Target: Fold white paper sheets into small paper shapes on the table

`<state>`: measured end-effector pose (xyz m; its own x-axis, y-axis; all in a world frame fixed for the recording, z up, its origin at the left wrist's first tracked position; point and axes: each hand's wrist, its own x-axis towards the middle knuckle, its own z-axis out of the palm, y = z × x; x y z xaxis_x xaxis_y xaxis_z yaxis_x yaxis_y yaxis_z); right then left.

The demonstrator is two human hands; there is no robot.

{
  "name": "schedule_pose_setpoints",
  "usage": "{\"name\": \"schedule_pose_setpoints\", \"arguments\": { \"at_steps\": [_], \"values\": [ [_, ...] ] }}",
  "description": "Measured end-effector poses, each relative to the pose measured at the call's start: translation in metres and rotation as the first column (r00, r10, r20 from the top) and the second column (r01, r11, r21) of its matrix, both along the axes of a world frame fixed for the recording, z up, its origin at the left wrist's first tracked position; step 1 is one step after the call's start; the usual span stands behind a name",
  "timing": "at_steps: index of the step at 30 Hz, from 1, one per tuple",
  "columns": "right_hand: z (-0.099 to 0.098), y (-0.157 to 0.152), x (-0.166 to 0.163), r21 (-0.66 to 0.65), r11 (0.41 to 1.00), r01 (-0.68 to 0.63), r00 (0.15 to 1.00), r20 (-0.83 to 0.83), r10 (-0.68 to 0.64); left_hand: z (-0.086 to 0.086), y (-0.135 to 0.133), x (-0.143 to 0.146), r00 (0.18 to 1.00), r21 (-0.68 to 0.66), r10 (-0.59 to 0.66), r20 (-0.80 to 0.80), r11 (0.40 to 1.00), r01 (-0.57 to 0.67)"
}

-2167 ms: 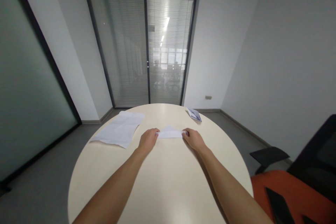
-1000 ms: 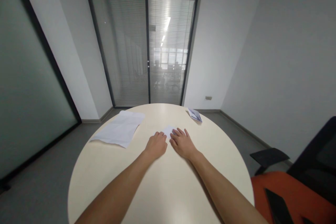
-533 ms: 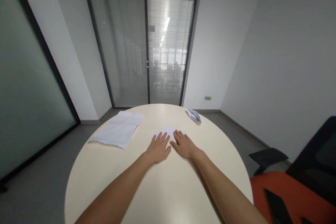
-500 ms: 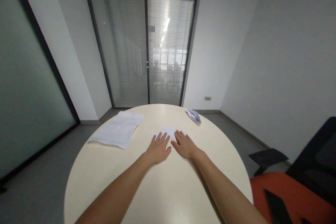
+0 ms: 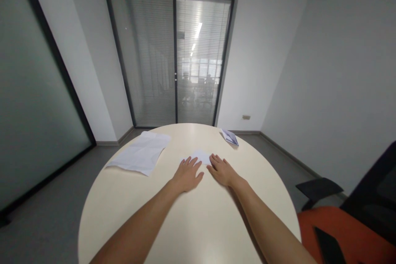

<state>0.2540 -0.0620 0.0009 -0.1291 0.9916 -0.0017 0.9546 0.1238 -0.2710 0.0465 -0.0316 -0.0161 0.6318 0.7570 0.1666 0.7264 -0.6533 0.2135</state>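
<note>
A small white sheet of paper [image 5: 201, 156], seemingly folded to a point at its far side, lies flat on the round cream table [image 5: 192, 231]. Over its left part rests my left hand [image 5: 187, 175], palm down with the fingers spread. My right hand [image 5: 222, 170] lies flat at the paper's right edge, fingers stretched forward and the thumb pointing inward. Both hands cover parts of the paper, so its full outline is hidden. Neither hand grips anything.
A larger creased white sheet [image 5: 140, 152] lies at the table's left. Near the far right edge sits a folded paper piece [image 5: 229, 137]. An orange chair [image 5: 328, 222] with black armrests stands to the right. Behind the table is a glass partition with blinds [image 5: 154, 57].
My right hand has shifted slightly to the right, so the gap between the hands is wider and more of the paper shows. The left hand stays nearly in place. The view has moved slightly.
</note>
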Motion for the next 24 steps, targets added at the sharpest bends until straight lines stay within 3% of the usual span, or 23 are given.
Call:
{"name": "schedule_pose_setpoints", "arguments": {
  "at_steps": [8, 15, 24],
  "values": [
    [-0.001, 0.000, 0.000, 0.070, 0.997, 0.045, 0.998, 0.050, -0.049, 0.002, 0.001, -0.001, 1.000, 0.080, -0.016, 0.003, 0.997, 0.015],
    [-0.009, 0.006, 0.014, 0.257, 0.951, -0.172, 0.985, 0.058, 0.162, 0.010, 0.002, -0.004, 0.999, 0.185, -0.028, 0.016, 0.982, 0.024],
    [-0.003, 0.005, 0.009, 0.352, 0.893, -0.280, 0.959, 0.067, 0.274, 0.009, 0.004, -0.006, 1.000, 0.176, 0.015, 0.020, 0.984, -0.018]
  ]
}}
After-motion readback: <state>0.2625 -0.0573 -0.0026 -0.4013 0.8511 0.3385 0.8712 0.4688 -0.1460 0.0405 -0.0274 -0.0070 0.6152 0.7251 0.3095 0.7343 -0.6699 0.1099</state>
